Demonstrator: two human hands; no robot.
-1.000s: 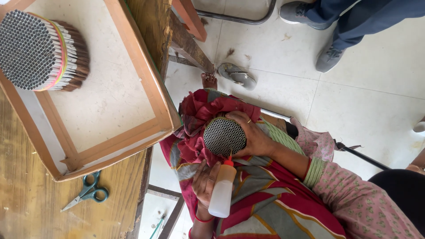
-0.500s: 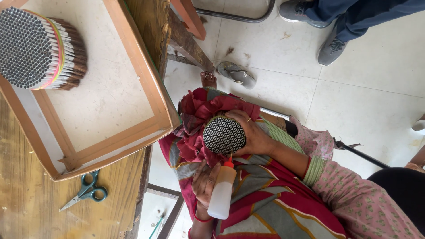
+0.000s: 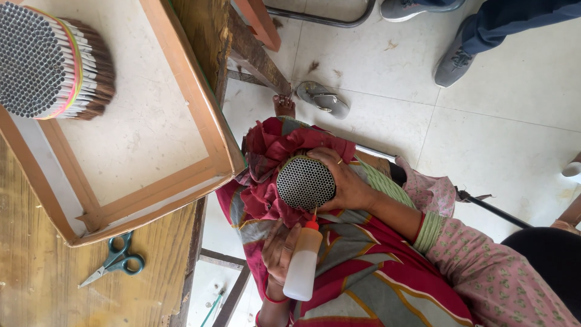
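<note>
Hardly anything has shifted: right hand (image 3: pixel 348 181) fingers wrap the tube bundle (image 3: pixel 305 183) over the lap, left hand (image 3: pixel 279 249) fingers grip the bottle (image 3: pixel 301 264), seemingly dabbing its rim; next dab needs steady aim

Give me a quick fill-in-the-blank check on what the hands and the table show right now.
1. One hand grips a round bundle of tubes; the other hand holds a squeeze bottle with a ____ nozzle.
2. The scissors on the wooden table have ____ handles.
3. A second bundle, bound by coloured bands, lies in a shallow ____ tray.

Missing words: red; green; cardboard
</note>
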